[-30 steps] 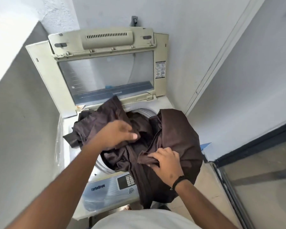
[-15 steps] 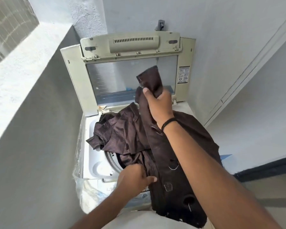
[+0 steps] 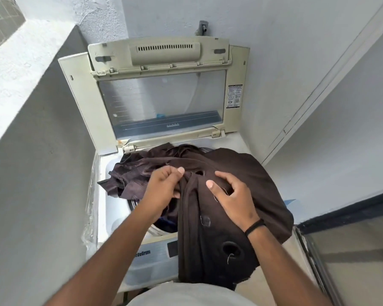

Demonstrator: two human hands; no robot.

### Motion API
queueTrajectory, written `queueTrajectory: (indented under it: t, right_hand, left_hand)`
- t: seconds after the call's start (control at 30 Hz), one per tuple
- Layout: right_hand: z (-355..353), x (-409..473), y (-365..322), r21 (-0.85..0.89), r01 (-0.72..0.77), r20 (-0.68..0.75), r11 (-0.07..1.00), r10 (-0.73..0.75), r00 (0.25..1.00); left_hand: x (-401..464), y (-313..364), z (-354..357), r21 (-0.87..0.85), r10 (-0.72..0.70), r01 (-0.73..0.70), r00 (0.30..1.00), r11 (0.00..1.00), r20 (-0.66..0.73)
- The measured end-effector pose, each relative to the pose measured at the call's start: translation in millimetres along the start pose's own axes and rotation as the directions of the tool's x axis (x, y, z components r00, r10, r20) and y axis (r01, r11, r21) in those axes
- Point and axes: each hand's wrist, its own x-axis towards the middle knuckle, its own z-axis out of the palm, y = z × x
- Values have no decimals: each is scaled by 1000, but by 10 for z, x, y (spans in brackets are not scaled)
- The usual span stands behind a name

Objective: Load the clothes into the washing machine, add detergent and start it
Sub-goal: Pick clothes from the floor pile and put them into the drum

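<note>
The dark brown crumpled cloth garment (image 3: 219,173) pretty much blankets the cream top-loading washing machine (image 3: 111,219)'s round drum mouth, only a small gap on the near left. Raised glass-panelled lid (image 3: 164,102) walls off the far side.

Carrier: a top-loading washing machine (image 3: 111,219) is seen, set between a grey wall at 9 o'clock and a white wall at 3 o'clock.
Lid: the lid (image 3: 164,85) is raised upright at 12 o'clock.
Top deck: a dark brown garment (image 3: 241,173) is draped over the drum opening and the deck, spilling past the front edge at 5 o'clock.
Control panel: the control panel (image 3: 155,250) at 6 o'clock is partly covered by the garment.
Left edge: clear plastic wrap (image 3: 91,206) is seen clinging at 9 o'clock.
</note>
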Motion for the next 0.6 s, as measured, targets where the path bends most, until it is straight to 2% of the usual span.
queueTrajectory:
  t: [0.07, 0.13, 0.2, 0.27, 0.33, 0.4, 0.43, 0.5, 0.6]
  right_hand:
    - [-43, -62, 0, -27, 74, -6, 997, -74, 997]
    - [-93, -117, -24, -110, 88, 95, 990, -77, 992]
    - [-144, -172, -39, -276, 82, 232, 958, -17, 973]
    - [-147, -251, -1, -513, 101, 316, 852, 78, 946]
    - [-48, -341, 84, -714, 147, 355, 685, 174, 918]
    - [85, -398, 183, -819, 210, 391, 534, 251, 886]
    - [124, -386, 202, -829, 245, 413, 502, 255, 874]
    - [147, -273, 199, -769, 294, 473, 567, 197, 858]
    - [225, -92, 76, -642, 343, 571, 686, 130, 811]
  left_hand:
    - [181, 239, -7, -77, 53, -60, 994, 995, -92]
    - [341, 334, -71, -143, 91, -120, 977, 982, -191]
    - [455, 291, -161, -153, 108, -146, 966, 977, -234]
    - [477, 168, -216, -106, 45, -57, 993, 993, -110]
    - [365, -27, -266, 76, -84, 77, 992, 994, 94]
    - [126, -169, -283, 297, -237, 154, 934, 942, 266]
    - [17, -267, -304, 379, -300, 172, 902, 909, 310]
    - [-160, -447, -347, 493, -367, 179, 875, 852, 317]
    - [-325, -621, -483, 533, -357, 171, 895, 829, 268]
